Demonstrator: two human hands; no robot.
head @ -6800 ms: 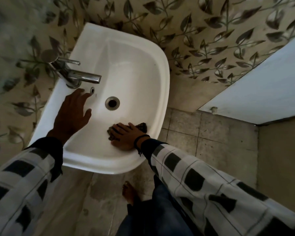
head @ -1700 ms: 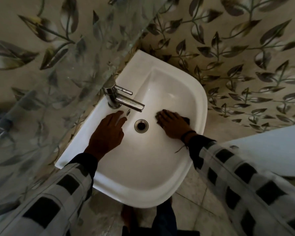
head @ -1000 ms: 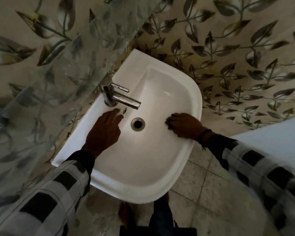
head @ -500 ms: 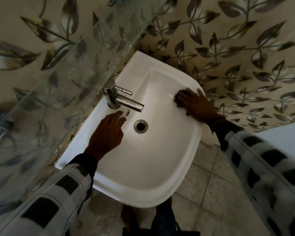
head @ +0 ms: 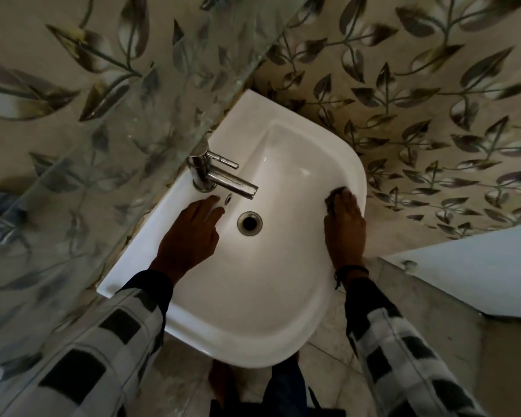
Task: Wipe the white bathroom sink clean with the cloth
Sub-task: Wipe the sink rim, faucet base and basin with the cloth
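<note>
The white bathroom sink [head: 253,332] fills the middle of the head view, with its drain [head: 249,223] near the centre. My right hand [head: 345,230] presses a dark cloth [head: 333,196] flat against the sink's right rim; only a small corner of the cloth shows past my fingertips. My left hand [head: 190,239] rests flat on the sink's left side, fingers apart, holding nothing, just below the chrome tap [head: 220,177].
A glass shelf [head: 118,121] juts out above the sink's left edge and the tap. Leaf-patterned tiles cover the wall behind. A white door [head: 475,278] stands at the right. My bare foot [head: 223,383] is on the floor tiles below the sink.
My right hand has slid the cloth along the right rim, from the far right corner toward me. My left hand has stayed beside the tap.
</note>
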